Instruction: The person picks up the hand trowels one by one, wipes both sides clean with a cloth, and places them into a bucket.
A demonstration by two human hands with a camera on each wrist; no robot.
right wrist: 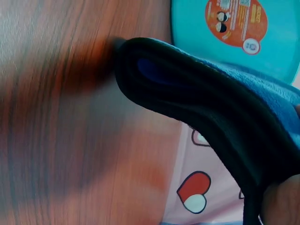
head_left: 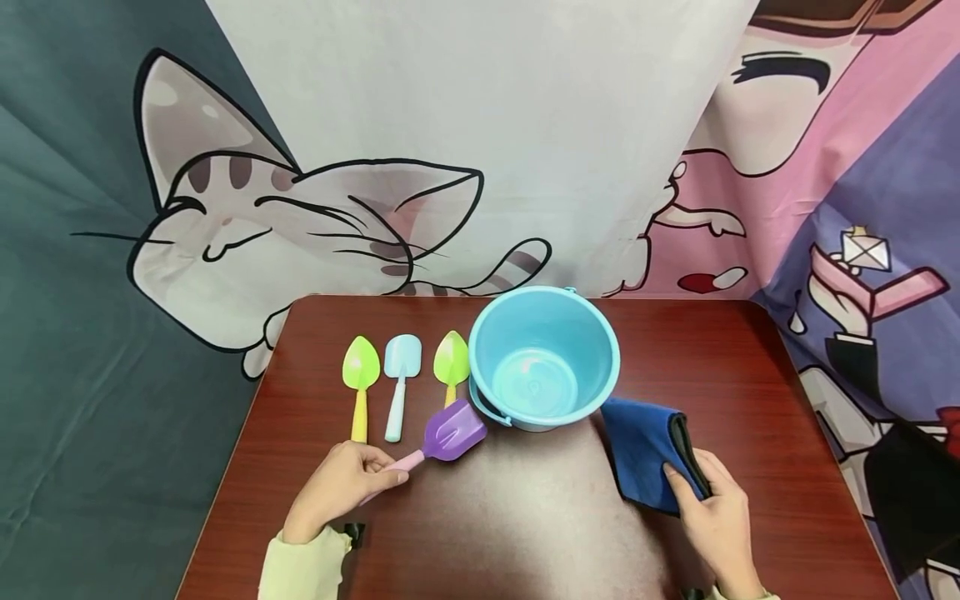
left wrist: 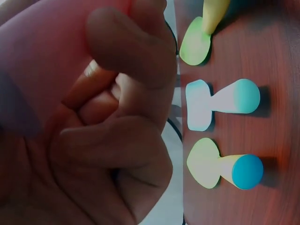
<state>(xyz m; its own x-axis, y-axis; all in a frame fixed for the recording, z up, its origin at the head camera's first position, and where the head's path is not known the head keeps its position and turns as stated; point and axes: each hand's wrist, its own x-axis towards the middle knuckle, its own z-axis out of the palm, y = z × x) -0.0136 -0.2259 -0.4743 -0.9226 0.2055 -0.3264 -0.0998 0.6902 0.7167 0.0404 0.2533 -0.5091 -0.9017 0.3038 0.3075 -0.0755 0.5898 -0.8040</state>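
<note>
My left hand (head_left: 341, 487) holds a small toy shovel by its pink handle (left wrist: 47, 47). The shovel's purple scoop (head_left: 454, 431) points right and away, in front of the bucket. A folded blue cloth (head_left: 645, 454) with black edging is pinched between the thumb and fingers of my right hand (head_left: 718, 518). In the right wrist view the layers of the cloth (right wrist: 197, 101) show from the side, lifted off the table at this end. A light-blue bucket (head_left: 483, 354) stands upright between the hands, toward the back, and the cloth's far corner is close to it.
Left of the bucket lie a green trowel (head_left: 361, 364) with a yellow handle, a pale blue shovel (head_left: 402, 357) and a second green trowel (head_left: 452, 358). They rest on a brown wooden table (head_left: 525, 517). Behind it hangs a printed cartoon curtain (head_left: 525, 100).
</note>
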